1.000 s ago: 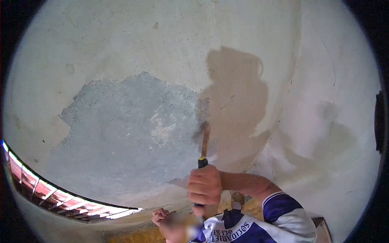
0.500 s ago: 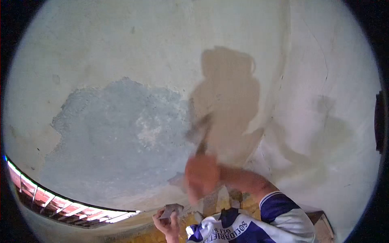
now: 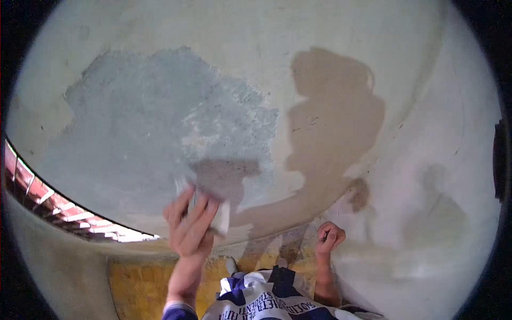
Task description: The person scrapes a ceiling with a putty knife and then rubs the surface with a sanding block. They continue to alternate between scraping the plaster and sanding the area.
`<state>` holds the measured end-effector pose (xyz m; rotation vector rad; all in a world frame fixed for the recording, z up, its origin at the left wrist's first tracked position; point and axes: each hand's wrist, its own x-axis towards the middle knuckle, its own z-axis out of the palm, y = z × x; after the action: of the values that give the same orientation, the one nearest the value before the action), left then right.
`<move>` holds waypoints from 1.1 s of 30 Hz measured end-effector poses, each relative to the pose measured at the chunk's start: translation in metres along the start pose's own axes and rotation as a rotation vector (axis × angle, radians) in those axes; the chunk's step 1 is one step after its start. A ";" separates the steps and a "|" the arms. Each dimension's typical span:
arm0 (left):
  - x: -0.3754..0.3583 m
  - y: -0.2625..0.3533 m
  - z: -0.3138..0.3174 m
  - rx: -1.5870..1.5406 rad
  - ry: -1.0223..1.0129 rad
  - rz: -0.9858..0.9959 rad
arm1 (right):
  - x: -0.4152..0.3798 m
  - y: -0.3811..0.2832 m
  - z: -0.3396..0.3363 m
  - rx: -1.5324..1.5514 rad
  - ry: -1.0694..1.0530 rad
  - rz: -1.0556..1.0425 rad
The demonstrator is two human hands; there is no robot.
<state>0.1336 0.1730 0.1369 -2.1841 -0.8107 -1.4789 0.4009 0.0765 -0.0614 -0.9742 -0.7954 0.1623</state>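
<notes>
My left hand (image 3: pixel 192 224) is raised to the wall, fingers pointing up over the lower edge of a bluish-grey patch (image 3: pixel 128 128). It holds a flat, pale grey piece (image 3: pixel 224 217), whose light edge shows beside the fingers. A dark shadow of hand and piece falls on the patch just above. My right hand (image 3: pixel 330 236) is closed in a fist, lower and to the right, in front of the wall's base. A small dark bit shows between its fingers; I cannot tell what it is.
The cream wall (image 3: pixel 240 32) bends into a whiter wall (image 3: pixel 469 160) on the right, with my shadow between. A barred opening (image 3: pixel 80 216) lies at lower left. Below are a yellow tiled floor (image 3: pixel 138 288) and my feet (image 3: pixel 231 265).
My left hand has risen to the wall with the flat piece. My right hand, blurred at the wall with a dark long tool or its shadow above it, has dropped back to the right.
</notes>
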 end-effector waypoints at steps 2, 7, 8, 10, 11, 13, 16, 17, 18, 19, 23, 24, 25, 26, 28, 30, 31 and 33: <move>0.061 0.013 0.016 0.048 -0.037 0.129 | -0.010 0.009 -0.018 0.008 -0.011 0.054; 0.026 0.025 0.143 0.049 -0.267 0.301 | -0.008 0.023 -0.054 -0.045 -0.040 0.074; -0.016 0.031 0.162 -0.024 -0.359 0.320 | -0.006 0.022 -0.056 -0.042 -0.013 0.059; -0.102 0.053 0.193 -0.045 -0.632 0.369 | -0.001 0.024 -0.062 -0.049 -0.010 0.080; -0.161 0.060 0.213 -0.130 -0.767 0.415 | 0.002 0.025 -0.068 -0.062 -0.036 0.115; -0.272 0.074 0.227 -0.290 -1.237 0.296 | 0.000 0.031 -0.083 -0.075 -0.093 0.131; -0.204 0.076 0.195 -0.327 -0.913 0.459 | 0.006 0.043 -0.095 -0.099 -0.160 0.115; -0.152 0.086 0.170 -0.339 -0.795 0.476 | 0.003 0.042 -0.100 -0.128 -0.170 0.172; -0.105 0.088 0.154 -0.269 -0.666 0.474 | 0.002 0.041 -0.104 -0.157 -0.184 0.228; -0.059 0.084 0.141 -0.196 -0.531 0.474 | 0.001 0.041 -0.105 -0.135 -0.212 0.215; 0.049 0.063 0.111 0.036 -0.155 0.313 | 0.009 0.034 -0.098 -0.035 -0.305 0.099; 0.054 0.061 0.118 0.049 -0.199 0.295 | 0.011 0.031 -0.091 -0.004 -0.326 0.059; 0.054 0.058 0.128 0.064 -0.244 0.278 | 0.012 0.029 -0.083 0.029 -0.346 0.018; 0.049 0.053 0.139 0.078 -0.288 0.263 | 0.013 0.028 -0.076 0.014 -0.312 0.063; -0.012 0.051 0.173 -0.107 -0.498 0.351 | 0.014 0.025 -0.064 -0.020 -0.244 0.158; -0.122 0.064 0.215 -0.387 -0.865 0.168 | 0.025 0.001 -0.054 -0.182 -0.269 0.170; -0.163 0.071 0.212 -0.568 -0.923 0.179 | 0.029 -0.007 -0.053 -0.289 -0.321 0.118; -0.220 0.092 0.185 -0.524 -1.242 0.064 | 0.037 -0.015 -0.053 -0.495 -0.422 -0.007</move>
<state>0.2624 0.1586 -0.1357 -3.4613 -0.6595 -0.1016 0.4587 0.0489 -0.0462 -1.4286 -1.2626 0.1716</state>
